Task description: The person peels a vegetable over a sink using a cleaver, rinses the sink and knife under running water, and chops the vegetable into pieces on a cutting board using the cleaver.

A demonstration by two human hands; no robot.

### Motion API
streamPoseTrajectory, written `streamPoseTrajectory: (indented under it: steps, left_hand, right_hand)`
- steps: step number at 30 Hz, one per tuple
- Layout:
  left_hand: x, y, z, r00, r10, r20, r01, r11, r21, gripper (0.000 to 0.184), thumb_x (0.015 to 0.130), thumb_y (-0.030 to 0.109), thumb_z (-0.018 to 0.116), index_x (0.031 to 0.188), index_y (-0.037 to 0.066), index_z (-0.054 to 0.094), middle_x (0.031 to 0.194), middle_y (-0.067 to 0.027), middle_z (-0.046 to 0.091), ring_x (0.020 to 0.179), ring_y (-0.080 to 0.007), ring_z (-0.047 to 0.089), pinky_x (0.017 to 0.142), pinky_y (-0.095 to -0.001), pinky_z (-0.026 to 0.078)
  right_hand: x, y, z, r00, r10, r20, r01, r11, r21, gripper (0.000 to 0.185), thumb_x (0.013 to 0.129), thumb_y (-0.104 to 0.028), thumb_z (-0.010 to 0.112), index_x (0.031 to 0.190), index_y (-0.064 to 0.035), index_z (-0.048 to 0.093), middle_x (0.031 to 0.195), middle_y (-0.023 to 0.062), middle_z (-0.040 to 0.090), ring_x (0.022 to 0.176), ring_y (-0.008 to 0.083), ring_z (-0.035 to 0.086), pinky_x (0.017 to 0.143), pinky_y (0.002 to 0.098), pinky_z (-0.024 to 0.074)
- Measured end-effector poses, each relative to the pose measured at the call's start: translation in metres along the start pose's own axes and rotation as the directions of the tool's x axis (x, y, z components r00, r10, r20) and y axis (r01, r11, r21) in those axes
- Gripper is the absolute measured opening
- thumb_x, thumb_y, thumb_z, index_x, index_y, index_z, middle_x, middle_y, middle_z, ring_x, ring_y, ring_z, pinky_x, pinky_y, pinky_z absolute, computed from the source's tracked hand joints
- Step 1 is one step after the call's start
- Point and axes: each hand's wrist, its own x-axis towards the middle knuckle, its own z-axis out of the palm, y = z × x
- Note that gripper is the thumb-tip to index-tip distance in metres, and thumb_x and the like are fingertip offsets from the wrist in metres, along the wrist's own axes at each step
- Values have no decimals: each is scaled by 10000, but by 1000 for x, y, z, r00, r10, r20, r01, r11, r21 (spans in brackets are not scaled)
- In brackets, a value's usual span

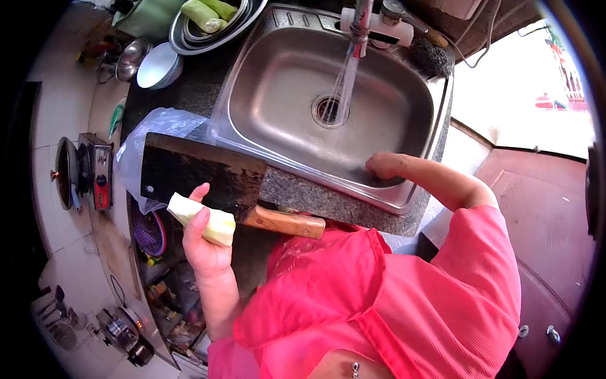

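Between the thumb and fingers of my left hand is a peeled pale-green gourd piece, held over the counter's front edge. Just beyond it a cleaver with a dark blade and wooden handle lies at the counter edge, partly over a clear plastic bag. My right hand is low inside the steel sink, by its near right wall. Its fingers look curled closed, and whatever they may hold is hidden. Water runs from the faucet into the drain.
More peeled gourds sit in stacked metal bowls left of the sink. Near them stand a white bowl and a steel pot. A dark scouring pad lies at the sink's back right corner. Farther left is a gas stove.
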Motion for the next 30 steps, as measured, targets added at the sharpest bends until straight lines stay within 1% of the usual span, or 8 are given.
streamPoseTrajectory:
  steps: [10,14,18,25,26,27,29,30]
  left_hand:
    - [-11,12,-19,998,67,8,-66,996,-57,487,834,85,557,1285,-1,395,776,-125,648,617,-247,673,566,-381,606]
    - [-25,23,-30,995,100,-27,-101,993,-52,498,816,100,580,1277,3,416,784,-119,641,592,-234,661,519,-352,592]
    - [-44,36,-67,987,160,-2,-160,984,-79,498,817,84,572,1278,-9,409,802,-128,640,650,-253,672,564,-385,597]
    - [-106,58,-170,985,164,-55,-168,981,-99,505,822,79,560,1289,-9,388,780,-133,646,631,-252,673,552,-384,602]
    - [-115,60,-186,984,164,-75,-171,981,-89,508,820,79,561,1291,-4,389,767,-128,647,628,-249,674,556,-385,604]
    - [-123,61,-200,983,156,-97,-164,982,-93,510,820,80,561,1293,-2,388,765,-126,647,625,-247,674,556,-385,604]
    - [-133,63,-218,983,138,-122,-151,984,-97,514,819,82,561,1296,2,387,761,-122,648,620,-243,674,556,-385,605]
    - [-139,65,-221,980,152,-131,-161,985,-59,515,821,86,559,1299,3,386,759,-118,648,610,-236,672,544,-374,603]
  right_hand:
    - [-14,-73,-67,755,-17,-656,372,835,406,168,787,-69,528,929,-67,617,969,154,603,888,347,590,777,406,477]
    - [7,-80,-44,733,148,-664,-1,976,216,206,744,-10,545,939,-40,605,1004,164,587,926,352,582,802,409,489]
    - [15,-153,-48,373,-17,-928,361,924,128,328,710,50,539,1019,-43,594,1037,166,588,976,367,566,849,405,482]
    - [91,-274,21,213,-704,-678,632,628,-454,256,782,-95,535,1025,-21,570,1090,153,542,1036,335,534,879,387,477]
    - [121,-261,40,506,-490,-710,670,741,-35,246,815,-114,523,1038,-25,576,1126,160,539,1093,332,504,950,395,430]
    - [169,-231,76,570,-407,-713,451,881,-142,272,838,-139,507,1078,-35,581,1204,173,521,1194,331,437,1028,406,355]
    - [169,-248,75,554,208,-806,115,940,322,312,831,-127,499,1119,-38,577,1281,167,490,1272,328,362,1072,418,295]
    - [163,-249,68,583,-66,-810,143,989,23,320,823,-117,503,1124,-41,576,1286,156,491,1268,332,372,1063,414,313]
